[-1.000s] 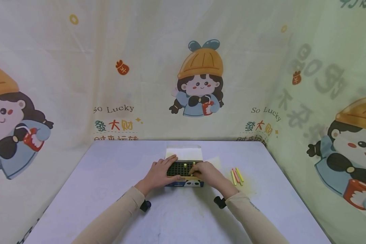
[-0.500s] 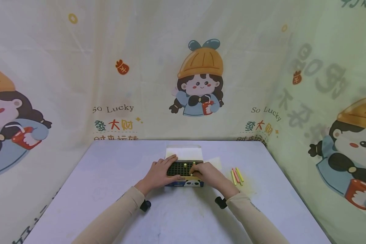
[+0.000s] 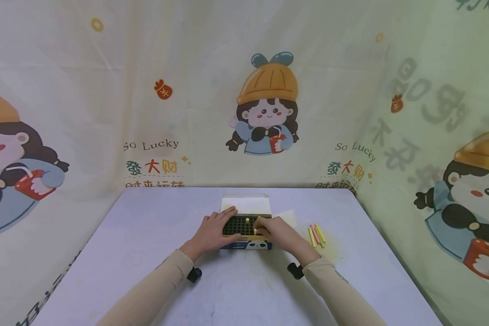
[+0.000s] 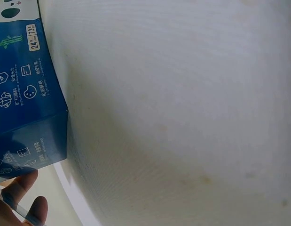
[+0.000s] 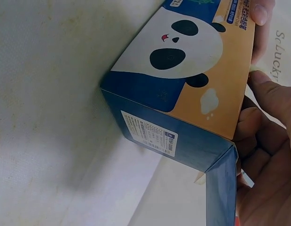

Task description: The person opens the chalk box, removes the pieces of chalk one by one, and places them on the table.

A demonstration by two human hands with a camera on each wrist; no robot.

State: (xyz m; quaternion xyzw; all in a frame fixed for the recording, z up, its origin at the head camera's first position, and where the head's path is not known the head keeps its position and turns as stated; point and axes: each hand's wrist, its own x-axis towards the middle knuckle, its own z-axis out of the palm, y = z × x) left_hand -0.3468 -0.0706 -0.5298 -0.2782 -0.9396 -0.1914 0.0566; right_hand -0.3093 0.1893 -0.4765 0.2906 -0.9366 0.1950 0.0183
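One box [image 3: 248, 245] with open lid stands on the worktop [image 3: 244, 294]; the left hand [image 3: 213, 231] rests widely spread over its left end, and the right hand [image 3: 276, 230] pinches one pale stick [image 3: 255, 231] at its front right.

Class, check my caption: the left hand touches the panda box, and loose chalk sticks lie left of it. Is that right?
No, the loose chalk sticks lie to the right of the panda box, as the head view shows. The rest stands.
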